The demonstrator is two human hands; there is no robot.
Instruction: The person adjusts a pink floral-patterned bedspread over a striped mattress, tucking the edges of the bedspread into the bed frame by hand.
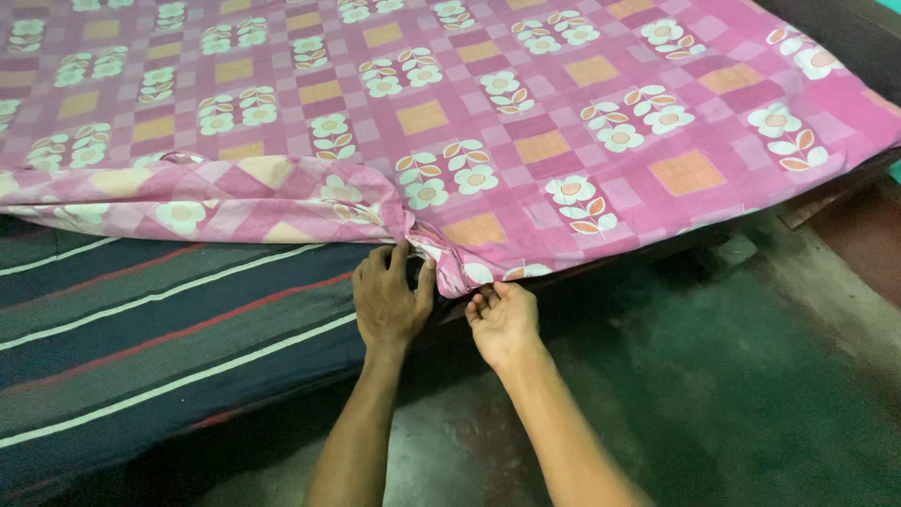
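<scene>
One pink bedsheet (526, 141), two hands gripping

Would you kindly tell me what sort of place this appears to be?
Probably a bedroom in a home: a pink floral bedsheet covers a bed, a dark striped mattress lies bare beside it, and the floor is worn green cement.

A bed carries a dark striped mattress (141, 338) with white and red lines. A pink checked sheet (526, 122) with white flowers lies spread over most of it, its near edge bunched and folded back at the left, leaving the mattress bare there. The bed stands on a dark green floor (732, 394).
</scene>
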